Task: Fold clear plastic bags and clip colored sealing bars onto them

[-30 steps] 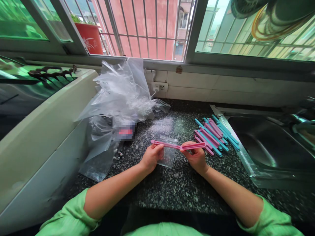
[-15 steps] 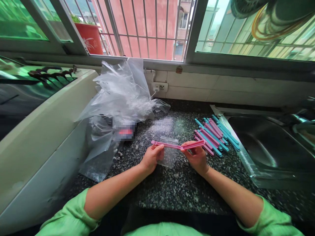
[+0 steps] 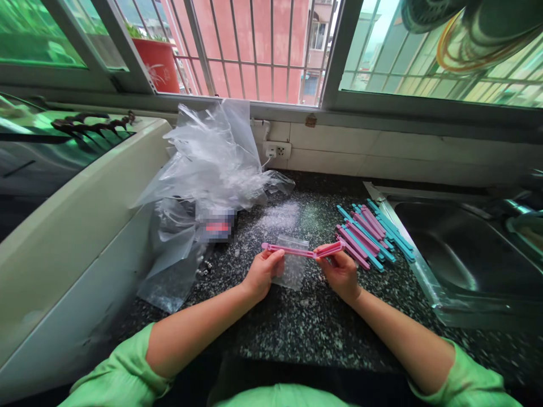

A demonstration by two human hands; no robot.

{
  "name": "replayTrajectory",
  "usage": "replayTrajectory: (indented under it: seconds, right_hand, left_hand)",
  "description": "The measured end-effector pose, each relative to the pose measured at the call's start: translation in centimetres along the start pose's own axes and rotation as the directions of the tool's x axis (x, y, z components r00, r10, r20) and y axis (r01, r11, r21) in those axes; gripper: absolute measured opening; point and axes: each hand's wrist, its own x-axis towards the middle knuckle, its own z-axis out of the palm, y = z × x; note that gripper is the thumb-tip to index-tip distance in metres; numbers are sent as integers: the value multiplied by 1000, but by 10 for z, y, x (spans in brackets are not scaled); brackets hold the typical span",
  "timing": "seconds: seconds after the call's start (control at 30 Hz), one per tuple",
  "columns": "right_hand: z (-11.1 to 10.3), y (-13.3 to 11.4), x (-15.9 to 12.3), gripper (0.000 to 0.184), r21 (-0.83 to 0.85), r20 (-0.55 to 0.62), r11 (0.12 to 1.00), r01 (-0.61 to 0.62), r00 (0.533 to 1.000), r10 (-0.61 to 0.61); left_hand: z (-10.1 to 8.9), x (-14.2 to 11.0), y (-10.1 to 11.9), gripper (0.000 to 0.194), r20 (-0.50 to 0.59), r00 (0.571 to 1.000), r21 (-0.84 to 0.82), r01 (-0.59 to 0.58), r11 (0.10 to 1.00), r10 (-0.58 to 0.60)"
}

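A pink bag sealing clip (image 3: 292, 251), hinged near its middle and unfolded, is held between my two hands over the counter. My left hand (image 3: 259, 275) pinches its left arm, thumb on top. With it the left fingers seem to hold a small clear plastic bag (image 3: 291, 272), whose top edge sticks up behind the clip. My right hand (image 3: 341, 276) grips the clip by the hinge and its right arm, which angles upward and away. Right of that hand lies a pile of pink and blue sealing clips (image 3: 373, 234).
A heap of clear plastic bags (image 3: 216, 155) fills the counter's back left, by a pale appliance side (image 3: 85, 203). To the right is a steel sink (image 3: 449, 243). A wall socket (image 3: 278, 150) sits under the barred window. The speckled counter (image 3: 292, 333) runs towards me.
The clip's right arm has swung further round its hinge, now pointing more away from me and looking shorter. Both hands stay in nearly the same place.
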Motion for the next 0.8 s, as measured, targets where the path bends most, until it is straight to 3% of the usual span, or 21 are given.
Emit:
replayTrajectory:
  seconds: [0.3,0.53,0.8]
  right_hand:
    - [-2,-4,4,11,-90,11,993,77,997,-76]
    - [0,-3,1,16,-54,-11,999,2,1000,-3]
    - [-1,-7,5,12,-131,17,986,107,994,-105]
  left_hand:
    - [0,-1,0,39,-9,1000,9,-8,1000,8]
    - [-3,1,-6,39,33,998,64,-54,996,52]
    - [-5,0,-7,40,48,995,104,-92,990,88]
